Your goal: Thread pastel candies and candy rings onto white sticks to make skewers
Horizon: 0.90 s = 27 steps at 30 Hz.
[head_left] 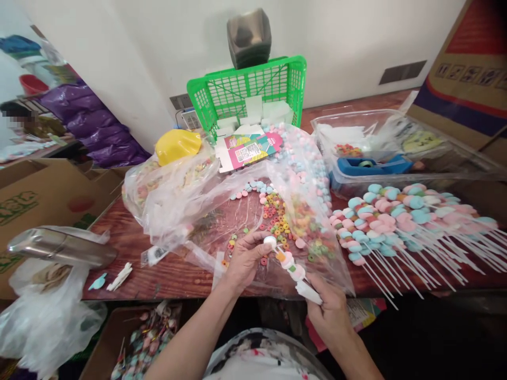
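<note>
Between thumb and fingers my left hand [246, 259] pinches a white round candy [270, 241] at the tip of a stick. My right hand [327, 303] grips white sticks [308, 291], one carrying a threaded row of pink and white marshmallows [293, 269] with small coloured rings. Behind my hands, loose coloured rings [279, 214] and pink and blue candies [259, 186] lie on clear plastic [222, 211]. Many finished-looking candy sticks [396, 216] are heaped at the right, their white ends pointing toward the table's front edge.
A green basket [299, 79] stands against the wall, with a printed box [249, 149] before it. To the right are a clear tub [356, 119] and blue tape dispenser [348, 166]. A steel flask [75, 248] lies left. Below is a box of candy sticks [148, 340]. Far left, a person.
</note>
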Tool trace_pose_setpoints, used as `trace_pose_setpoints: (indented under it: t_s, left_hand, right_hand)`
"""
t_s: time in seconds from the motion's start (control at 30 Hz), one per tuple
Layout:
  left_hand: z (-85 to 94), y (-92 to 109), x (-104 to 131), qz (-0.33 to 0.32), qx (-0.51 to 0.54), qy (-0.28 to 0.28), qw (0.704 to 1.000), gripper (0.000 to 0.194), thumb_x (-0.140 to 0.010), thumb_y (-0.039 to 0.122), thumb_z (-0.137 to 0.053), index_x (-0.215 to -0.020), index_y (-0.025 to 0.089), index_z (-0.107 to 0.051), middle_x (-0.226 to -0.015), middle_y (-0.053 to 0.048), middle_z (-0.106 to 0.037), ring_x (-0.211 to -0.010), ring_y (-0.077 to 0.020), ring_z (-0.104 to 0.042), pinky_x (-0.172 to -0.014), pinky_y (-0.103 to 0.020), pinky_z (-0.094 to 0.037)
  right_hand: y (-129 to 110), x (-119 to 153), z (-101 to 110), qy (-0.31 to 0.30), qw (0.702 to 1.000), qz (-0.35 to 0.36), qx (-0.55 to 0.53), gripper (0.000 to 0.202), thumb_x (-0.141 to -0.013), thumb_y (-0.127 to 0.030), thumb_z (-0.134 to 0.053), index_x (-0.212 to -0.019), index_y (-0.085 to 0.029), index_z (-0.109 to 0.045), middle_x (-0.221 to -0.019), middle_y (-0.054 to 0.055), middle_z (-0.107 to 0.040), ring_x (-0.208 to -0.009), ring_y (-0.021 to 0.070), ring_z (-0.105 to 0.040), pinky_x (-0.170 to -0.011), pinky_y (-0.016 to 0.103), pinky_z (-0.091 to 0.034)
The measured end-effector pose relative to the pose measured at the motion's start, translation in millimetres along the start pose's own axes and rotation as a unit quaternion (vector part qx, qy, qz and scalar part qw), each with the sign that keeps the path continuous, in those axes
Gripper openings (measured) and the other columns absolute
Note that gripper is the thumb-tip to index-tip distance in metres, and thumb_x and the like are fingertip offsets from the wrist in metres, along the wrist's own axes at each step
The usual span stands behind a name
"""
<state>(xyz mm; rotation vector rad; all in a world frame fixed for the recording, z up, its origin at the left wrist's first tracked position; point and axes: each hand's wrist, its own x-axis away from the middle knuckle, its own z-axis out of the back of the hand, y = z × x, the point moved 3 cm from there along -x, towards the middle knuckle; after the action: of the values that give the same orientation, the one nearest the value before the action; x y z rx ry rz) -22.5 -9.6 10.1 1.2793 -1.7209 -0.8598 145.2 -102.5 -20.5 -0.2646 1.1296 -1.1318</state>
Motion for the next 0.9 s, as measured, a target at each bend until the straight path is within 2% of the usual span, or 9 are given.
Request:
trace_pose_setpoints:
  t_s: [0.13,0.23,0.3,0.37,0.47,0.6,0.8,0.9]
  left_hand:
    - [-2.0,2,4,-0.067,-0.038,0.012,0.997,0.027,-0.055,0.023,-0.086,-0.079,0.018,-0.075,-0.074,0.0,-0.069,-0.061,-0.0093,-0.059,-0.058,-0.021,-0.05]
    - [-1.8,6,7,-0.152,-0.129,0.024,0.98,0.021,-0.061,0.022,-0.082,-0.081,0.019,-0.075,-0.08,-0.002,-0.07,-0.068,-0.0125,-0.061,-0.064,-0.024,-0.051]
    - [-2.6,11,9,-0.235,-0.222,0.021,0.946,0.018,-0.065,0.02,-0.08,-0.083,0.02,-0.075,-0.082,-0.003,-0.07,-0.074,-0.0152,-0.063,-0.068,-0.027,-0.052]
    - [-4.1,14,12,-0.32,-0.313,0.004,0.894,0.017,-0.069,0.019,-0.077,-0.086,0.021,-0.075,-0.081,-0.004,-0.071,-0.076,-0.017,-0.064,-0.071,-0.029,-0.052]
    - [-5.5,16,15,-0.4,-0.406,-0.046,0.821,0.018,-0.078,0.016,-0.068,-0.094,0.022,-0.073,-0.081,-0.005,-0.072,-0.077,-0.0178,-0.065,-0.073,-0.031,-0.051]
    - [-4.7,15,20,-0.433,-0.463,-0.096,0.767,0.028,-0.084,0.012,-0.057,-0.105,0.024,-0.07,-0.084,-0.006,-0.072,-0.08,-0.0176,-0.065,-0.074,-0.032,-0.051]
    - [-7.7,11,27,-0.435,-0.507,-0.079,0.74,0.038,-0.085,0.008,-0.054,-0.119,0.023,-0.063,-0.086,-0.007,-0.069,-0.081,-0.0183,-0.063,-0.073,-0.032,-0.051]
    - [-9.4,7,29,-0.46,-0.506,-0.089,0.724,0.044,-0.084,0.006,-0.054,-0.124,0.024,-0.061,-0.093,-0.008,-0.07,-0.087,-0.0196,-0.064,-0.078,-0.033,-0.051]
  right_hand:
    - [0,1,3,-0.009,1.0,-0.021,0.001,0.026,-0.077,-0.006,-0.042,-0.088,-0.017,-0.062,-0.069,0.002,-0.068,-0.055,0.0132,-0.064,-0.052,0.021,-0.047]
    - [0,3,4,-0.021,0.999,-0.038,0.015,0.024,-0.076,-0.007,-0.042,-0.083,-0.018,-0.062,-0.062,0.0,-0.064,-0.049,0.0128,-0.059,-0.049,0.021,-0.044]
    - [-1,4,4,-0.027,0.998,-0.049,0.034,0.024,-0.075,-0.007,-0.041,-0.082,-0.018,-0.062,-0.061,0.001,-0.064,-0.048,0.0137,-0.059,-0.049,0.022,-0.043]
    - [-1,5,4,-0.034,0.997,-0.055,0.047,0.025,-0.074,-0.007,-0.041,-0.081,-0.019,-0.061,-0.062,0.001,-0.065,-0.049,0.0147,-0.059,-0.049,0.023,-0.043]
    - [-4,4,3,-0.054,0.996,-0.05,0.054,0.028,-0.074,-0.007,-0.04,-0.084,-0.019,-0.062,-0.06,0.0,-0.063,-0.048,0.0146,-0.059,-0.048,0.023,-0.04]
    - [-7,1,4,-0.053,0.996,-0.039,0.056,0.028,-0.074,-0.006,-0.04,-0.081,-0.02,-0.063,-0.055,-0.002,-0.059,-0.044,0.0139,-0.055,-0.045,0.023,-0.037]
    - [-6,0,-1,-0.031,0.997,-0.068,0.008,0.023,-0.081,-0.01,-0.041,-0.08,-0.018,-0.062,-0.055,-0.003,-0.057,-0.043,0.0118,-0.05,-0.046,0.021,-0.038]
    - [-7,0,-4,-0.032,0.997,-0.075,-0.001,0.022,-0.083,-0.011,-0.043,-0.083,-0.018,-0.064,-0.055,-0.003,-0.057,-0.044,0.0121,-0.051,-0.047,0.021,-0.038]
